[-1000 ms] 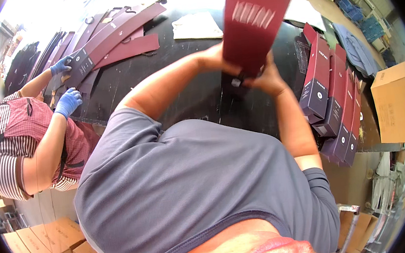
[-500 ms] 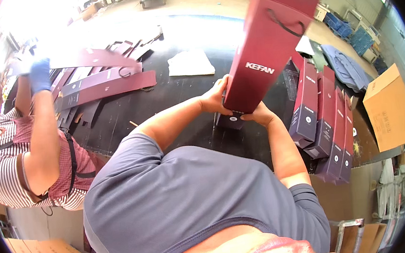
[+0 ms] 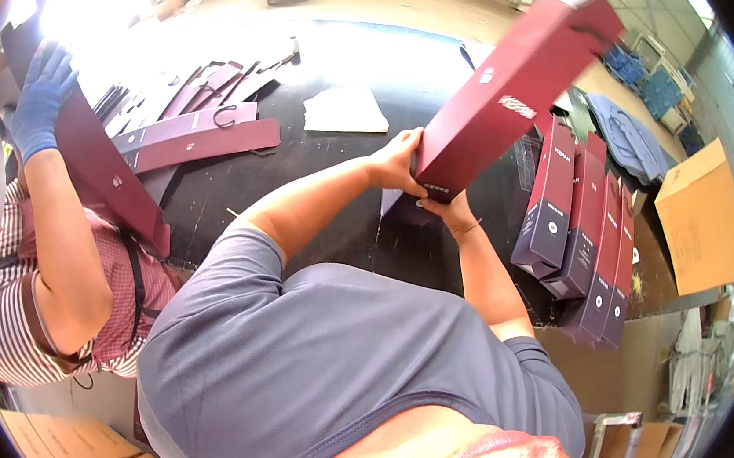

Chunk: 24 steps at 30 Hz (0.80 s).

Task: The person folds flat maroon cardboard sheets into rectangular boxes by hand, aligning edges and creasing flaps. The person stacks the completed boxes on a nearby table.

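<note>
A tall maroon carton box (image 3: 504, 96) with a dark lower end leans to the right in front of me, its far end blurred. My left hand (image 3: 398, 162) grips its left side close to the bottom. At the bottom edge, my right hand (image 3: 454, 214) has its fingers closed on the same box. The box's lower end is near the black table (image 3: 328, 189); whether it rests there I cannot tell. To the right of my hands, several similar maroon boxes (image 3: 551, 198) lie side by side, their dark ends toward me.
On the left, a co-worker's blue-gloved hand (image 3: 38, 97) holds a long maroon sheet (image 3: 99, 149). Flat maroon pieces (image 3: 200, 143) are piled beside it. A white sheet (image 3: 345, 110) lies mid-table. An open brown carton (image 3: 700, 219) and blue-grey cloth (image 3: 628, 138) are at the right.
The box in my hands has tipped further right, with its top swinging away to the right. The co-worker has raised a maroon sheet off the pile toward their body.
</note>
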Available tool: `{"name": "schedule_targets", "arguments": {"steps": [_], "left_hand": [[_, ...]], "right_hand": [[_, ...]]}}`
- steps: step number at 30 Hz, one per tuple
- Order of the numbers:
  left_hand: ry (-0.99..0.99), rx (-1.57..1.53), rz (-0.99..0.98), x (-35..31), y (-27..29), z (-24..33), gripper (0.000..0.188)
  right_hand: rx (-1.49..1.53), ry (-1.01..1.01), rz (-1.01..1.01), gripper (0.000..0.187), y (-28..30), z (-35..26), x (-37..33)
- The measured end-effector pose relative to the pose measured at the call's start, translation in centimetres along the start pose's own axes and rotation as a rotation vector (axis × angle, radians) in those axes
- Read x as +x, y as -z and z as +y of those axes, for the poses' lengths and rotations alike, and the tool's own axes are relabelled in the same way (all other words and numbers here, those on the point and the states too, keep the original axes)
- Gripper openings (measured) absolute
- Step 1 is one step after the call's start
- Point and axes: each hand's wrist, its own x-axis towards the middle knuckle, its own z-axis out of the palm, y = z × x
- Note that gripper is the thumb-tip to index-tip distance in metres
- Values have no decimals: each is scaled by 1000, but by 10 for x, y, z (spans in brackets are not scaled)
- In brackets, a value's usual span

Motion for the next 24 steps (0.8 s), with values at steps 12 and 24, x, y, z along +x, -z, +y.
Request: {"name": "schedule_targets", "arguments": {"steps": [12,24], "left_hand": [[-292,-353,-4,-5,122,60,102],[-227,-125,291,-68,74,63,102]], "right_hand": [[906,-296,-8,54,-15,-135,52],[900,-349,-23,49,-21,-109,57]]}}
